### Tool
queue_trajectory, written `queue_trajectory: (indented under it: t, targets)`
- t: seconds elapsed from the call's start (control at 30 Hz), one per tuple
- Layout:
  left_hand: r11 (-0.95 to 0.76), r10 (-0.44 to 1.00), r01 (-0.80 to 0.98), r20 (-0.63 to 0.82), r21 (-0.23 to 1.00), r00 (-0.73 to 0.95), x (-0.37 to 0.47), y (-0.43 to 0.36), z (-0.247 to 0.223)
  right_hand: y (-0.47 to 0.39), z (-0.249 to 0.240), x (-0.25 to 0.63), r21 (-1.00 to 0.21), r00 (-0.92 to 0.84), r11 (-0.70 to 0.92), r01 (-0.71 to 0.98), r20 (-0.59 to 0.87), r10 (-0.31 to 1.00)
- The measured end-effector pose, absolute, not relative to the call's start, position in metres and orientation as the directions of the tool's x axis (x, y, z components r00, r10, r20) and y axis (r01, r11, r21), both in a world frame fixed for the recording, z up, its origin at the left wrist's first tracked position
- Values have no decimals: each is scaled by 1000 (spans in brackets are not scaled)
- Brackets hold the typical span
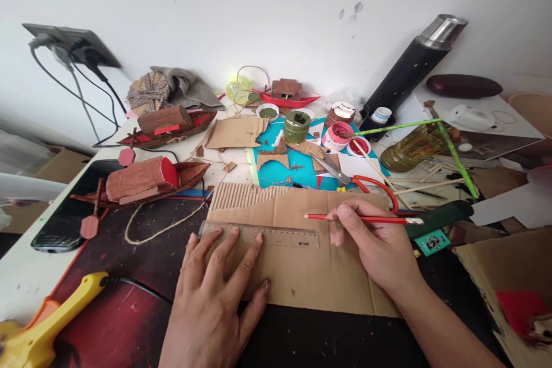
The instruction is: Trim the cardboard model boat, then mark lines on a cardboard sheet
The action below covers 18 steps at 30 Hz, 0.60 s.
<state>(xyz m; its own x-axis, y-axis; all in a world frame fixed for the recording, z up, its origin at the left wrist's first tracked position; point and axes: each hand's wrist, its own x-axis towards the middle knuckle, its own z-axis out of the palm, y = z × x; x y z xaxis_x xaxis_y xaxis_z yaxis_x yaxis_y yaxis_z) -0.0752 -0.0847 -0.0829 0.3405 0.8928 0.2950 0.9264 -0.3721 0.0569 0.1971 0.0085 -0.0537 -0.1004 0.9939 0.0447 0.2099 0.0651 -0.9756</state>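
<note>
A clear ruler (284, 237) lies across a sheet of brown cardboard (319, 282). My left hand (219, 293) is spread flat, its fingertips pressing on the ruler's left part and its thumb on the cardboard. A red pencil (383, 219) is pinched in my right hand (375, 241), held nearly level over the right part of the cardboard, its tip pointing left, above the ruler's right end. Orange-handled scissors (360, 181) lie just beyond the cardboard's far edge.
Two brown model boats (142, 181) stand at left, a red one (287, 92) at the back. Open paint jars (296, 126) sit on blue paper (276, 172). A black thermos (405, 75) stands back right, a yellow-handled tool (60, 316) lies front left.
</note>
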Motion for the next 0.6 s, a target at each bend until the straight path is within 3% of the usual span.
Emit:
queue_trajectory:
  t: [0.33,0.6]
  targets:
    - [-390,857,921,360,-16,369,-64,-79,-72,9,-55,197,-971,-85,64,230,46,995]
    - [-390,856,921,366,-7,365,-65,-79,-75,10,-55,197,-971,-97,63,232,42,994]
